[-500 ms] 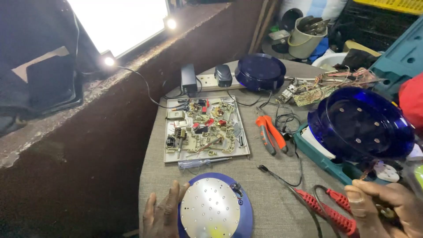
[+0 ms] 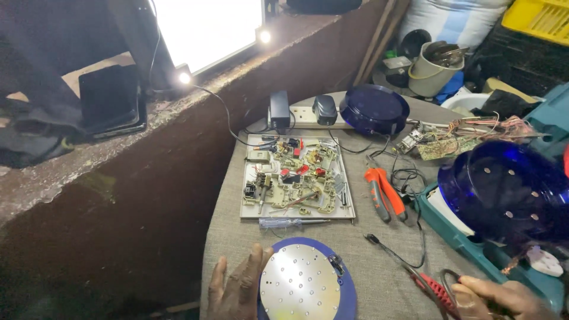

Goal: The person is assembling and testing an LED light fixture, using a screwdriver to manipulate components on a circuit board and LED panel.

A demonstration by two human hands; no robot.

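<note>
In the head view, the left hand (image 2: 237, 290) is at the bottom edge of the picture. Its fingers are spread and flat, not closed on anything, and they rest against the left rim of the lamp disc (image 2: 305, 281). This disc is round, with a blue rim and a silver plate with small holes, and it lies flat on the grey table (image 2: 237, 237), near the front edge.

The right hand (image 2: 504, 299) is at the bottom right corner. It is closed around the red probe (image 2: 435, 287), whose black wire (image 2: 394, 252) runs up and left over the table. Only part of this hand is visible, so the exact grip on the probe I cannot tell.

Just behind the disc lies a screwdriver (image 2: 290, 223) with a clear handle. Behind it is a white tray (image 2: 296, 178) full of small electric parts, red, beige and black. To the right of the tray lie pliers (image 2: 384, 194) with orange handles.

At the back of the table there is a white power strip (image 2: 302, 117) with two black adapters plugged in, and beside it a blue dome (image 2: 374, 109). A second, bigger blue cover (image 2: 504, 189) stands on the right, over a teal case (image 2: 468, 243). Between them is a circuit board (image 2: 444, 145) with many loose wires.
</note>
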